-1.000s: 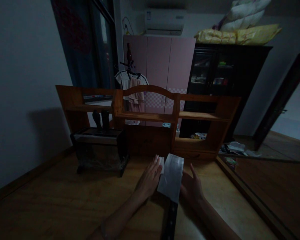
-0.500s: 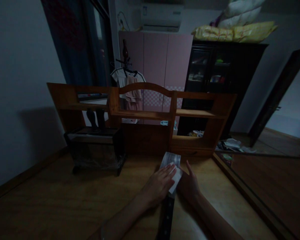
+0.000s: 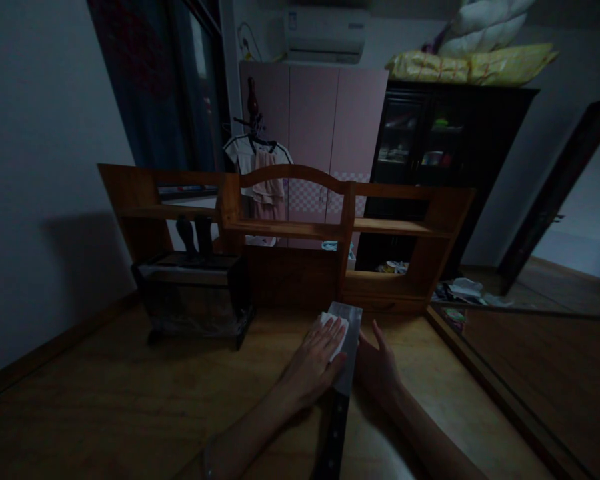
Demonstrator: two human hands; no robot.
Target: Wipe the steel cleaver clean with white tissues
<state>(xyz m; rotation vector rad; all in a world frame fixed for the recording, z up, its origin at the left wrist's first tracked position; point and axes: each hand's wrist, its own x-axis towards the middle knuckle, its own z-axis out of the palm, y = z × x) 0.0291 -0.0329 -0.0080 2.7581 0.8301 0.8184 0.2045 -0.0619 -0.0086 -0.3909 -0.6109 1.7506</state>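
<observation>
Dim light, detail limited. A cleaver (image 3: 353, 341) lies over the near middle of the wooden desk (image 3: 130, 400), just in front of the wooden shelf unit (image 3: 290, 230). Its broad pale blade points away from the person, and its dark handle (image 3: 336, 427) runs back toward the camera. The left hand (image 3: 316, 363) lies flat on the blade's left face, fingers straight and close together, pressing a small white cloth (image 3: 337, 325) against the metal. The cloth shows only past the fingertips, near the blade's far end. The right hand (image 3: 380, 370) sits just to the right of the blade with one finger raised. Its palm side is hidden behind the blade, so I cannot tell whether it grips or only props the cleaver. The hands are apart, with the blade between them. To the left on the desk, well apart from the hands, stands a dark knife rack (image 3: 195, 297) with two dark handles (image 3: 195, 233) rising from its top. Behind the shelf unit are a pink wardrobe (image 3: 313, 120) and a dark cabinet (image 3: 440, 140).
</observation>
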